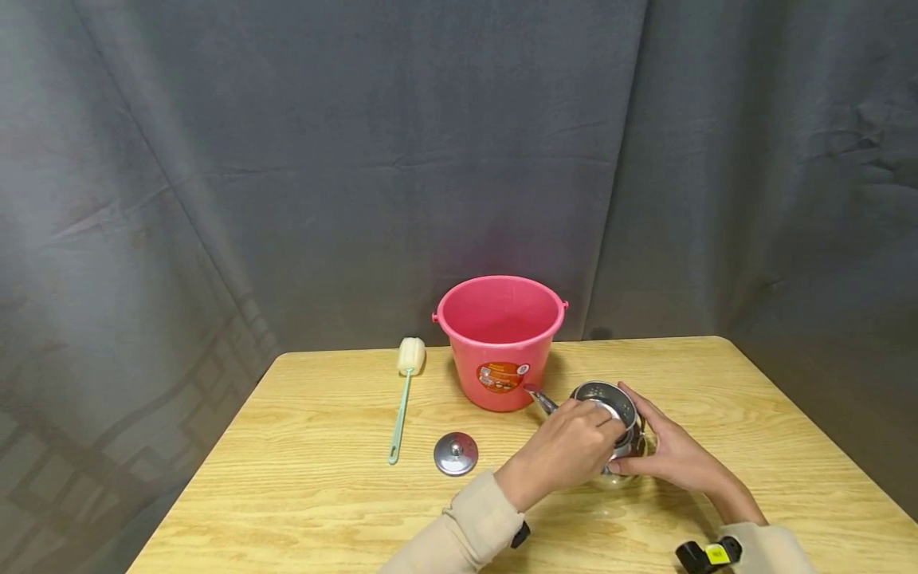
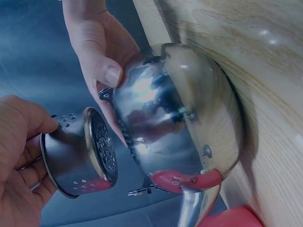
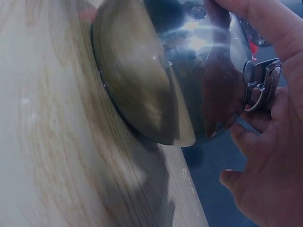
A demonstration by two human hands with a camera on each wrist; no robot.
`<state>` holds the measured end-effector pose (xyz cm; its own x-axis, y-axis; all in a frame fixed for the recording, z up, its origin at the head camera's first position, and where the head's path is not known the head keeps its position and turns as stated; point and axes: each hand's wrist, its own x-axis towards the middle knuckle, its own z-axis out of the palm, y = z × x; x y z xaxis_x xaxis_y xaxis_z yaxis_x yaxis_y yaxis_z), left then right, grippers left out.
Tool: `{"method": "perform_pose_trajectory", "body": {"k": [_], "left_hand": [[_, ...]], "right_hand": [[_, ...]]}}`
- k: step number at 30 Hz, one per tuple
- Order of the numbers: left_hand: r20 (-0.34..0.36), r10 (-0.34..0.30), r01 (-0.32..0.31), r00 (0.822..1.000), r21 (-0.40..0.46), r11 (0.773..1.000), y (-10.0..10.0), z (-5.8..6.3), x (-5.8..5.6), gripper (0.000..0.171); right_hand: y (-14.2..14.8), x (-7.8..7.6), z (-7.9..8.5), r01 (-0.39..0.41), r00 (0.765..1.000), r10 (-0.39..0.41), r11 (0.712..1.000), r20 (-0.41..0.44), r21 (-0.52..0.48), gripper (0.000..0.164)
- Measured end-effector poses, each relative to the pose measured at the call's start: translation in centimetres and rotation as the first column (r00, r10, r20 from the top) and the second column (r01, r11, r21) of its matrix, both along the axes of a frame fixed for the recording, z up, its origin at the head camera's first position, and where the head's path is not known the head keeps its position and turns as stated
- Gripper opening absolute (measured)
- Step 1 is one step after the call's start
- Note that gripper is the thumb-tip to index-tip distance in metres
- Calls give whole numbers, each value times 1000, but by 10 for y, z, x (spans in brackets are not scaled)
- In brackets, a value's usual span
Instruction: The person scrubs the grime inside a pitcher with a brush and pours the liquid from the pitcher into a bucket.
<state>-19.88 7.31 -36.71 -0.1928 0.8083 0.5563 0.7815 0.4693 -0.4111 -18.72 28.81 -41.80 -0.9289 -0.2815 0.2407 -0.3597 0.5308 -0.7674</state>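
A perforated metal strainer basket (image 2: 78,156) is pinched between the thumb and fingers of my left hand (image 1: 574,448), its holed bottom facing the teapot's mouth. In the left wrist view it is outside the opening, close over it. The shiny steel teapot (image 2: 161,118) sits on the table, spout pointing left toward the bucket. My right hand (image 1: 670,456) grips the teapot's right side, thumb in front and fingers behind. A folded metal handle bracket (image 3: 262,82) shows beside those fingers. The round steel lid (image 1: 455,454) lies on the table left of my left hand, knob up.
A pink bucket (image 1: 505,359) stands behind the teapot, near the spout tip. Left of it lies a sponge brush (image 1: 402,410) with a pale green handle. The wooden table (image 1: 301,494) ends in front of a grey curtain (image 1: 358,199).
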Motion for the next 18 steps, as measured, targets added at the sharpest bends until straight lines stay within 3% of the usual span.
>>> {"method": "perform_pose_trajectory", "body": {"k": [10,18], "left_hand": [[-2,38,-38,999,4,999,-11,2,7,8],[22,30,-30,999,24,999,-20,3,8,10]], "right_hand": [[0,0,0,7,999,-6,999,-33,33,109],[0,-1,-1,4,999,-3,1000,-39,27,109]]}}
